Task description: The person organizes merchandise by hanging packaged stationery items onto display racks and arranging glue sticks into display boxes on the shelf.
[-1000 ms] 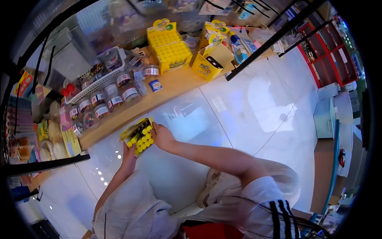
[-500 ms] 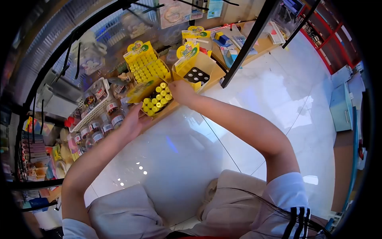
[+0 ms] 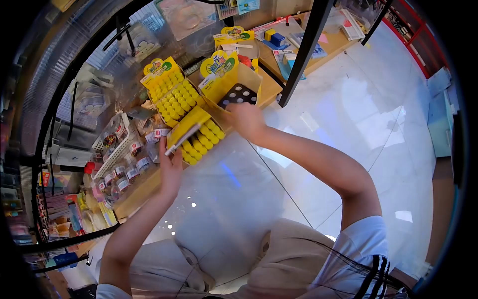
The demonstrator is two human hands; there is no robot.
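My left hand [image 3: 172,164] is at the left end of a yellow display box [image 3: 187,123] filled with rows of yellow-capped tubes [image 3: 203,142]. Its fingers grip the box edge beside a raised, motion-blurred flap. My right hand [image 3: 247,121] is closed at the front wall of a second display box [image 3: 217,85], whose black holed insert [image 3: 240,93] shows through the open top. The fingertips are partly hidden there. Behind the first box stands another box of yellow-capped tubes [image 3: 174,97], its printed header card upright.
A white basket [image 3: 115,142] and several small labelled jars [image 3: 132,173] stand on the left. A black post [image 3: 304,55] rises beside the wooden shelf [image 3: 271,89]. Blue and yellow goods [image 3: 275,38] lie further back. Glossy tiled floor [image 3: 318,129] extends right.
The tube box in front has tilted, so its tubes show more from the side, and its flap has swung. My right hand has moved away from that box to the one with the black insert.
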